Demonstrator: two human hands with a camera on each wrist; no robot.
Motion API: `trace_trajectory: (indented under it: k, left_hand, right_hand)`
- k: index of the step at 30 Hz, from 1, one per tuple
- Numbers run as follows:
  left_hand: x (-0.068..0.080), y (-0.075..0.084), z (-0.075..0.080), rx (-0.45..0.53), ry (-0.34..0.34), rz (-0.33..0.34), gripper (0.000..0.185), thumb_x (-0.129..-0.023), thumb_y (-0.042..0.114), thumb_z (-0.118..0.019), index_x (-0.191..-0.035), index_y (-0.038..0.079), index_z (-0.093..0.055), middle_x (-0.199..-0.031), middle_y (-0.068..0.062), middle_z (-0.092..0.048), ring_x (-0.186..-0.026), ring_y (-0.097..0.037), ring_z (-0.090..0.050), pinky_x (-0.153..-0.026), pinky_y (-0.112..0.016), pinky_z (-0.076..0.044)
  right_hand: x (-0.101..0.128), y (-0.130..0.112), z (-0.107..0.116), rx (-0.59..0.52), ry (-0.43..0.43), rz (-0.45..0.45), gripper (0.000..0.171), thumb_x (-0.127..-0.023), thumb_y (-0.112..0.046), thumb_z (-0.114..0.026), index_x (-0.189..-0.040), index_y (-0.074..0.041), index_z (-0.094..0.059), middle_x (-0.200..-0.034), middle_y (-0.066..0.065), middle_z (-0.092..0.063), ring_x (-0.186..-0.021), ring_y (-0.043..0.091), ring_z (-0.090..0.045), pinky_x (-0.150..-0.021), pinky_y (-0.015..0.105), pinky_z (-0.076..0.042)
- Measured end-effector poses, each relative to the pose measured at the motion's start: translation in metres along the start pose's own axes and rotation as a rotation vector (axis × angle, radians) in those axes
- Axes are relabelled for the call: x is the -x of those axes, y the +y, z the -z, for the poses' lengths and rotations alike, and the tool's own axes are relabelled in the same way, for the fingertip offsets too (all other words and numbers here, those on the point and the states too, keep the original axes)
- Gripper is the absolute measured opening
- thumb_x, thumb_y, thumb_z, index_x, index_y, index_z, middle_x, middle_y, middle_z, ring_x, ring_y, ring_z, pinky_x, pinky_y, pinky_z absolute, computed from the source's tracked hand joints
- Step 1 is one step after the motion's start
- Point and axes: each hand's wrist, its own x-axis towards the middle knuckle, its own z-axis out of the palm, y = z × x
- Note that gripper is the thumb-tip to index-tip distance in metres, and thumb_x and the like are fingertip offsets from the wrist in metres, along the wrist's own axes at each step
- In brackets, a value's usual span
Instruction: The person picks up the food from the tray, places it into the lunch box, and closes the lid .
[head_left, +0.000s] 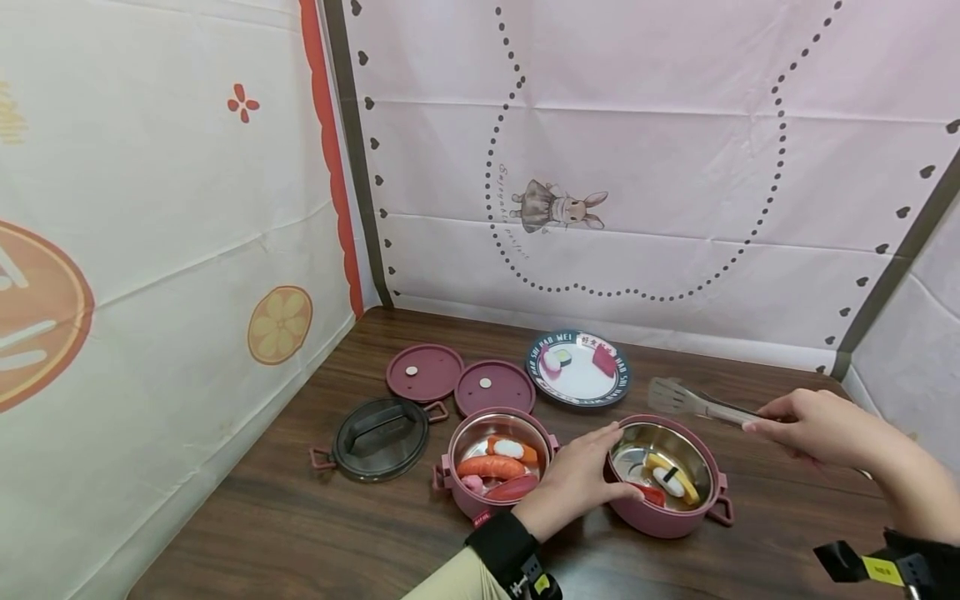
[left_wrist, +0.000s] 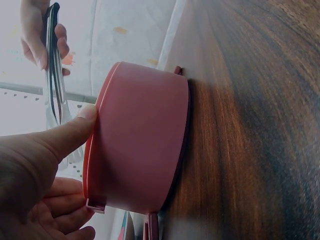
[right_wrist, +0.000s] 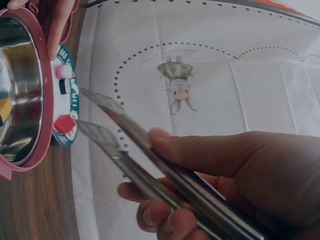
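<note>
My left hand (head_left: 607, 465) grips the left side of a pink steel-lined pot (head_left: 678, 512), thumb on its rim. The left wrist view shows that pot (left_wrist: 145, 135) from outside with my left hand (left_wrist: 70, 160) around it. Inside lie a yellow toy egg sushi (head_left: 670, 478) and a red piece (head_left: 651, 493). My right hand (head_left: 757, 423) holds metal tongs (head_left: 690, 402) above the table, right of the pot. In the right wrist view the tongs (right_wrist: 115, 130) stand slightly apart with nothing between them, pinched by my right hand (right_wrist: 155, 175).
A second pink pot (head_left: 450, 475) with toy sausage and shrimp stands to the left. Behind are a round plate (head_left: 581, 385) with toy sushi, two pink lids (head_left: 425, 372) (head_left: 495, 387) and a black lid (head_left: 380, 427). Printed cloth walls enclose the wooden table (head_left: 300, 525).
</note>
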Motion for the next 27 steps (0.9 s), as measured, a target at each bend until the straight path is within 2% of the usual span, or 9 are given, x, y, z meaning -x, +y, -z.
trace_trajectory:
  k: [3,10,12,14,16,18,21,23,27]
  left_hand:
    - [0.000,-0.001,0.000,-0.005,0.000,0.000,0.084,-0.079,0.059,-0.077,-0.149,0.024,-0.047,-0.157,0.011,-0.043,-0.140,-0.009,-0.046,-0.109,-0.033,-0.047]
    - [0.001,0.000,0.001,-0.007,-0.007,0.001,0.084,-0.079,0.059,-0.076,-0.150,0.024,-0.046,-0.157,0.011,-0.042,-0.140,-0.009,-0.047,-0.109,-0.032,-0.047]
    - [0.001,0.001,0.001,-0.010,-0.010,0.002,0.085,-0.079,0.059,-0.076,-0.150,0.024,-0.046,-0.157,0.011,-0.042,-0.140,-0.009,-0.047,-0.109,-0.032,-0.047]
    - [0.002,0.001,0.002,-0.008,-0.014,0.008,0.085,-0.079,0.059,-0.076,-0.150,0.025,-0.046,-0.157,0.011,-0.042,-0.140,-0.009,-0.046,-0.109,-0.033,-0.047]
    - [0.002,0.002,0.002,-0.004,-0.015,0.012,0.084,-0.079,0.059,-0.076,-0.150,0.025,-0.046,-0.157,0.012,-0.042,-0.141,-0.009,-0.046,-0.110,-0.033,-0.047]
    - [0.002,0.002,0.002,-0.002,-0.015,0.014,0.084,-0.079,0.059,-0.076,-0.150,0.025,-0.046,-0.157,0.012,-0.042,-0.141,-0.009,-0.046,-0.110,-0.034,-0.046]
    - [0.003,0.002,0.002,-0.004,-0.010,0.013,0.083,-0.079,0.059,-0.076,-0.150,0.025,-0.047,-0.157,0.012,-0.042,-0.141,-0.009,-0.046,-0.110,-0.033,-0.047]
    - [0.003,0.001,0.001,-0.010,-0.009,0.008,0.083,-0.080,0.059,-0.075,-0.150,0.024,-0.047,-0.157,0.013,-0.042,-0.141,-0.009,-0.046,-0.110,-0.032,-0.046]
    - [0.003,0.001,0.002,-0.020,-0.003,-0.007,0.084,-0.079,0.061,-0.075,-0.149,0.023,-0.047,-0.157,0.012,-0.042,-0.141,-0.009,-0.046,-0.110,-0.031,-0.046]
  right_hand:
    - [-0.007,-0.002,-0.001,0.044,0.033,0.003,0.031,-0.101,-0.039,-0.056,-0.082,-0.016,-0.066,-0.051,-0.008,-0.044,-0.045,0.008,-0.043,-0.052,0.024,-0.036]
    - [-0.028,-0.004,-0.004,0.095,0.079,-0.028,0.042,-0.100,-0.047,-0.055,-0.097,-0.008,-0.071,-0.051,-0.005,-0.047,-0.050,0.013,-0.047,-0.057,0.031,-0.039]
    - [-0.034,-0.005,-0.005,0.110,0.094,-0.027,0.047,-0.099,-0.046,-0.057,-0.103,-0.002,-0.072,-0.061,0.004,-0.061,-0.058,0.020,-0.058,-0.060,0.038,-0.047]
    - [-0.039,-0.006,-0.005,0.127,0.110,-0.027,0.052,-0.099,-0.045,-0.058,-0.111,0.004,-0.071,-0.078,0.015,-0.071,-0.072,0.030,-0.067,-0.067,0.048,-0.052]
    - [-0.045,-0.008,-0.004,0.141,0.119,-0.025,0.055,-0.098,-0.045,-0.059,-0.115,0.006,-0.070,-0.091,0.016,-0.074,-0.081,0.030,-0.069,-0.072,0.052,-0.053]
    - [-0.050,-0.010,-0.004,0.137,0.117,-0.025,0.052,-0.098,-0.045,-0.059,-0.111,0.004,-0.071,-0.091,0.016,-0.073,-0.081,0.031,-0.068,-0.069,0.050,-0.053]
    - [-0.058,-0.013,-0.004,0.127,0.102,-0.025,0.050,-0.098,-0.047,-0.058,-0.107,0.001,-0.072,-0.078,0.004,-0.067,-0.070,0.018,-0.059,-0.063,0.041,-0.048]
    - [-0.063,-0.013,-0.005,0.124,0.097,-0.023,0.051,-0.098,-0.047,-0.058,-0.106,0.001,-0.073,-0.080,0.008,-0.069,-0.072,0.020,-0.061,-0.062,0.040,-0.048]
    - [-0.073,-0.014,-0.007,0.127,0.089,-0.038,0.058,-0.098,-0.049,-0.058,-0.116,0.004,-0.070,-0.101,0.022,-0.073,-0.087,0.034,-0.068,-0.069,0.047,-0.053]
